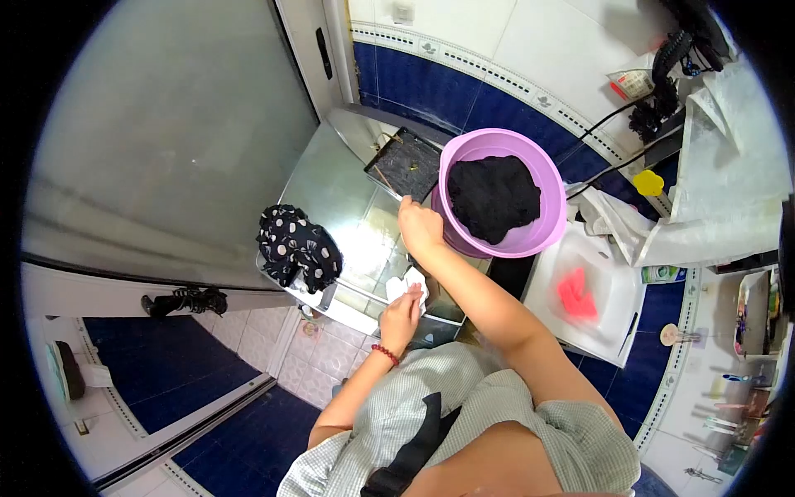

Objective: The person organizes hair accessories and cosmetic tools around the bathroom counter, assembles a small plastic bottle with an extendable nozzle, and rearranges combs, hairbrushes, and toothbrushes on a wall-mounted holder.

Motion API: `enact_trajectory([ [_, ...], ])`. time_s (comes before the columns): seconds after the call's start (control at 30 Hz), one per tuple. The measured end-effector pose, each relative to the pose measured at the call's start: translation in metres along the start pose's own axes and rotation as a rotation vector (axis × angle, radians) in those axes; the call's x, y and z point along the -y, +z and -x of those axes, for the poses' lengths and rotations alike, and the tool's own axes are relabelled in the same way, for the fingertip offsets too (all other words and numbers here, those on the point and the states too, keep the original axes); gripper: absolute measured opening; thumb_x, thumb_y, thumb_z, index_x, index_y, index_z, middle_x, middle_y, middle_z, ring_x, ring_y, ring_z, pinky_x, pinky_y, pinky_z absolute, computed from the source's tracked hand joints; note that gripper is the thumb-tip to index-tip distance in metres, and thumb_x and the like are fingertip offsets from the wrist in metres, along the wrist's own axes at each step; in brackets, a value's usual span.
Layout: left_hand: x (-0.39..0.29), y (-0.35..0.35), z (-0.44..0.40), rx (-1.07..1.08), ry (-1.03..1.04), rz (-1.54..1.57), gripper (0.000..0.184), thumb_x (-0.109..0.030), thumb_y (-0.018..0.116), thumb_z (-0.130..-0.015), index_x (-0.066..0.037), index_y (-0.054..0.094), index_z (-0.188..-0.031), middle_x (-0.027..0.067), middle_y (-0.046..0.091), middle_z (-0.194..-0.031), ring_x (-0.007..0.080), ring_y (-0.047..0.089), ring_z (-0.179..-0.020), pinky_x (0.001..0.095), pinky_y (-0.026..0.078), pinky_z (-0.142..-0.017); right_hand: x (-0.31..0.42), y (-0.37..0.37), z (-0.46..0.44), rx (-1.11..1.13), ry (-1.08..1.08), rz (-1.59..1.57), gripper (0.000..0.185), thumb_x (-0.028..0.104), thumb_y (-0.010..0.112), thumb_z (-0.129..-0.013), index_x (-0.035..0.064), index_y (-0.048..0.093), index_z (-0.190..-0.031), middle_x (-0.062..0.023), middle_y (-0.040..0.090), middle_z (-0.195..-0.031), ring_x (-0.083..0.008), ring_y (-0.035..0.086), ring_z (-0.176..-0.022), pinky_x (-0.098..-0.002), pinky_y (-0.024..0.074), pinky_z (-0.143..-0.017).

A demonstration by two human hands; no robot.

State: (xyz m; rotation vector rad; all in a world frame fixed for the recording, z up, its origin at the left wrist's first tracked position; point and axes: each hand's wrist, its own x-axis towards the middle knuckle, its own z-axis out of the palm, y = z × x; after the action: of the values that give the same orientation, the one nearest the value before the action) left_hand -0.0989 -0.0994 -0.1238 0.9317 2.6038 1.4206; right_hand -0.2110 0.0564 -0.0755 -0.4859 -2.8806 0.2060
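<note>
My left hand (402,316), with a red bead bracelet at the wrist, is closed on a piece of white tissue or thin cloth (408,287) over a shiny glass-like top (344,178). Farther forward, my right hand (421,227) is curled shut at the near edge of a shallow dark tray (407,166). A thin, narrow strip runs from its fingers along that edge; whether it is a stick or a rim I cannot make out. Right beside this hand stands a purple basin (556,217) with black fabric (494,197) in it.
Black patterned fabric (298,248) is heaped at the left of the shiny top. To the right, a pink-red cloth (577,296) lies in a white sink (609,338). Dark cables hang near the tiled wall (489,91). A frosted glass panel (166,141) stands at the left.
</note>
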Motion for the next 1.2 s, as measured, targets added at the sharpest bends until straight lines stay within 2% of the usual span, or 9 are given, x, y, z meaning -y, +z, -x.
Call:
enact_trajectory([
  [0.37,0.007,-0.053,-0.006,-0.151,-0.417,0.331,0.017,-0.001,0.053,-0.081,0.002,0.058,-0.098,0.0155,0.066,-0.107,0.0182,0.068,-0.087,0.0284,0.052,-0.069,-0.001,0.010,-0.027,0.027,-0.056,0.121,0.010,0.007,0.053,-0.079,0.0010,0.060,-0.083,-0.0143,0.067,-0.073,-0.0279,0.068,-0.066,-0.0367,0.0547,-0.055],
  [0.4,0.010,-0.052,-0.013,-0.299,-0.322,0.312,0.013,-0.008,0.060,-0.084,-0.002,0.062,-0.095,0.0068,0.061,-0.064,0.0089,0.056,-0.058,0.0253,0.043,-0.053,0.004,0.000,-0.028,0.019,-0.062,0.100,0.010,0.007,0.053,-0.080,0.0010,0.059,-0.083,-0.0149,0.067,-0.073,-0.0291,0.068,-0.066,-0.0376,0.0546,-0.056],
  [0.47,0.012,-0.061,-0.030,-0.314,-0.335,0.261,0.014,-0.009,0.060,-0.084,-0.002,0.062,-0.095,0.0071,0.062,-0.065,0.0097,0.058,-0.059,0.0259,0.044,-0.053,0.012,-0.021,-0.032,0.006,-0.070,0.064,0.009,0.008,0.053,-0.080,0.0011,0.058,-0.082,-0.0161,0.066,-0.073,-0.0310,0.068,-0.067,-0.0394,0.0542,-0.057],
  [0.6,0.010,-0.077,-0.084,-0.401,-0.295,0.218,0.020,-0.006,0.059,-0.081,0.000,0.061,-0.100,0.0131,0.069,-0.085,0.0169,0.067,-0.073,0.0293,0.050,-0.064,0.027,-0.091,-0.041,0.008,-0.064,-0.014,0.015,0.017,0.057,-0.083,0.0018,0.057,-0.084,-0.0176,0.065,-0.073,-0.0341,0.066,-0.070,-0.0450,0.0521,-0.059],
  [0.73,0.002,-0.076,-0.164,-0.632,0.210,-0.004,0.023,0.000,0.054,-0.082,-0.002,0.060,-0.104,0.0135,0.064,-0.112,0.0258,0.066,-0.092,0.0332,0.052,-0.080,0.024,-0.141,-0.047,-0.072,-0.079,-0.018,0.019,0.020,0.059,-0.083,0.0012,0.057,-0.083,-0.0191,0.064,-0.069,-0.0366,0.064,-0.066,-0.0463,0.0506,-0.058],
  [0.83,-0.001,-0.042,-0.206,-0.536,0.090,-0.023,0.016,-0.005,0.057,-0.086,-0.001,0.059,-0.101,0.0154,0.066,-0.102,0.0296,0.064,-0.094,0.0370,0.051,-0.083,0.021,-0.157,-0.050,-0.089,-0.062,0.020,0.018,0.020,0.060,-0.082,0.0024,0.057,-0.082,-0.0185,0.064,-0.070,-0.0363,0.064,-0.066,-0.0458,0.0505,-0.058],
  [0.87,-0.007,-0.038,-0.211,-0.192,-0.171,0.029,0.024,-0.009,0.053,-0.088,0.001,0.056,-0.110,0.0192,0.062,-0.109,0.0333,0.059,-0.103,0.0388,0.047,-0.090,0.019,-0.156,-0.050,-0.110,-0.061,0.020,0.019,0.022,0.061,-0.081,0.0032,0.057,-0.082,-0.0181,0.063,-0.069,-0.0363,0.063,-0.066,-0.0456,0.0500,-0.058],
  [0.97,0.041,0.036,-0.211,-0.056,0.113,-0.133,0.042,-0.012,0.045,-0.091,0.006,0.042,-0.128,0.0229,0.039,-0.138,0.0364,0.032,-0.132,0.0458,0.027,-0.108,0.014,-0.151,-0.049,-0.086,-0.042,0.034,0.019,0.023,0.062,-0.081,0.0049,0.057,-0.081,-0.0183,0.062,-0.068,-0.0367,0.063,-0.066,-0.0456,0.0495,-0.058],
  [1.2,0.055,0.045,-0.198,-0.015,0.165,-0.345,0.040,-0.016,0.044,-0.091,0.000,0.046,-0.128,0.0187,0.040,-0.138,0.0303,0.030,-0.134,0.0458,0.022,-0.111,0.008,-0.126,-0.036,0.012,-0.065,0.008,0.019,0.021,0.061,-0.081,0.0028,0.056,-0.081,-0.0175,0.064,-0.073,-0.0353,0.064,-0.066,-0.0436,0.0509,-0.059],
])
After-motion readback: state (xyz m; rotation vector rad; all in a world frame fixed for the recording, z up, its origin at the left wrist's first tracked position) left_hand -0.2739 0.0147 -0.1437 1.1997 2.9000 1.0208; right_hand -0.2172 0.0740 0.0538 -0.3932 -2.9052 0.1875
